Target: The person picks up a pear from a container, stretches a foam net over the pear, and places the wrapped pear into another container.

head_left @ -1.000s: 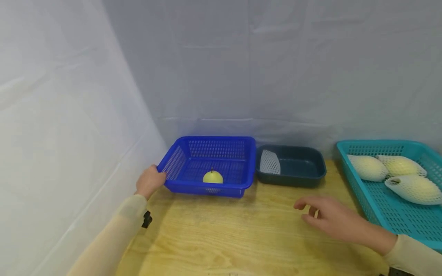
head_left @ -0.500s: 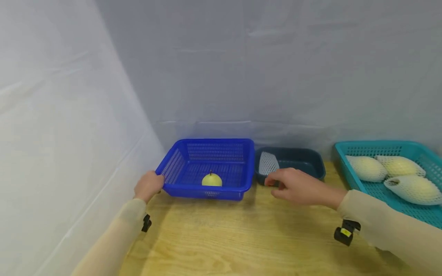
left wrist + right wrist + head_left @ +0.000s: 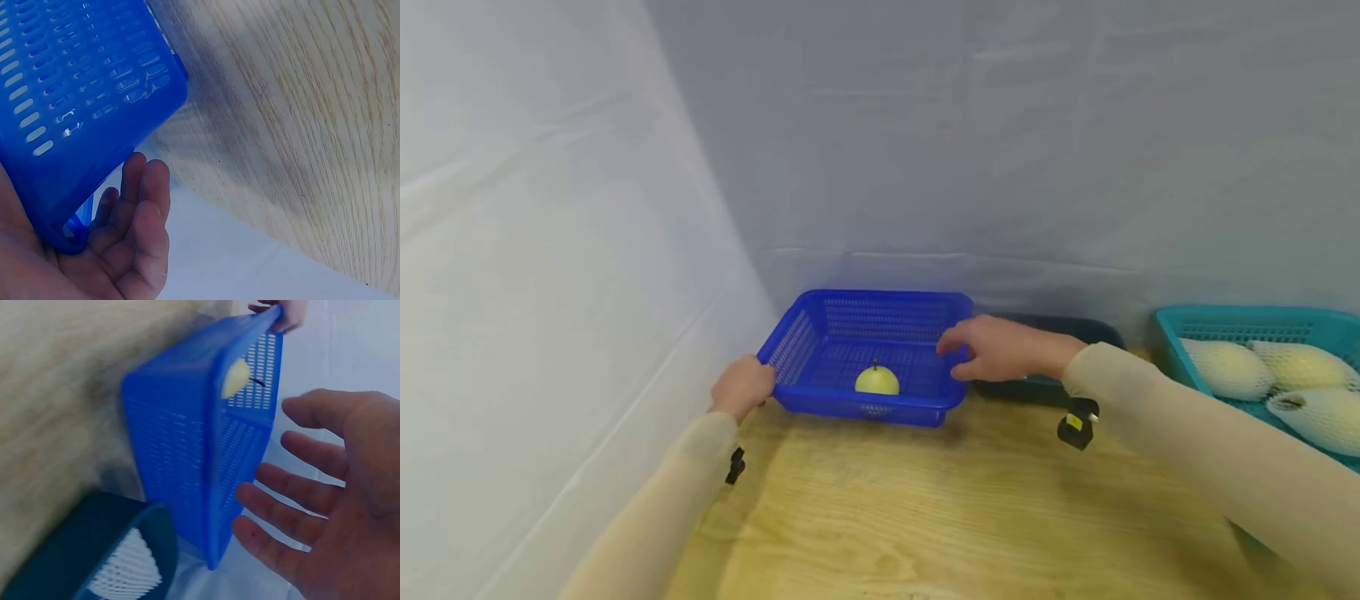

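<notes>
A blue plastic basket [image 3: 865, 407] sits at the back left, holding one yellow-green pear [image 3: 877, 381] with a dark stem. My left hand [image 3: 743, 387] grips the basket's left rim; in the left wrist view the rim [image 3: 59, 240] lies between thumb side and curled fingers. My right hand [image 3: 996, 348] hovers at the basket's right rim, fingers spread and slightly bent. In the right wrist view that hand [image 3: 325, 481] holds nothing, and a gap shows between its fingers and the basket [image 3: 169, 444].
Right of the basket stands a dark teal tub [image 3: 1097, 329], partly behind my right arm; white foam netting [image 3: 128, 569] lies in it. A turquoise basket [image 3: 1180, 350] at far right holds several net-wrapped fruits [image 3: 1228, 371]. White sheeting [image 3: 587, 250] borders the wooden table [image 3: 880, 500].
My right hand has moved left from over the table, past the dark tub, to the blue basket's right rim. The left hand has kept its grip on the left rim.
</notes>
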Available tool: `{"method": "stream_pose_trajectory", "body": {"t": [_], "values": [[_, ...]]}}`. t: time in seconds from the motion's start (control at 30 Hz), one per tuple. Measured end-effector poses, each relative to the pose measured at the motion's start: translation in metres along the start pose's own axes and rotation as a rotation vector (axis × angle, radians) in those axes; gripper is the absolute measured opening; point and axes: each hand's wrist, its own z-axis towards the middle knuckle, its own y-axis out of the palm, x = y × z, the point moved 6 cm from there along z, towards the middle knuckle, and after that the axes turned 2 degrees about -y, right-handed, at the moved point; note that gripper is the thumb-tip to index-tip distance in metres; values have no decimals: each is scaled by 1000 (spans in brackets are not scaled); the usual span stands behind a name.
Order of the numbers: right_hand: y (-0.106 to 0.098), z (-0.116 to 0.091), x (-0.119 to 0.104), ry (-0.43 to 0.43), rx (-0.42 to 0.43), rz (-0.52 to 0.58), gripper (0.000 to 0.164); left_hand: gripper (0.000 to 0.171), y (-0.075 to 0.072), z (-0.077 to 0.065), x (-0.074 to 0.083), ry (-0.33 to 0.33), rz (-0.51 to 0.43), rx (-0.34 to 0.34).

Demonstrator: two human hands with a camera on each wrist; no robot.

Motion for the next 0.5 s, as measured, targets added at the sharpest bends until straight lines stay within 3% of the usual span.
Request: {"method": "stream_pose_trajectory", "body": {"t": [0.17, 0.5], "values": [[-8, 28, -3, 15, -74, 30, 45, 37, 0, 3, 0, -19, 9, 7], [-7, 78, -11, -17, -119, -22, 47, 34, 2, -1, 1, -43, -10, 1]]}}
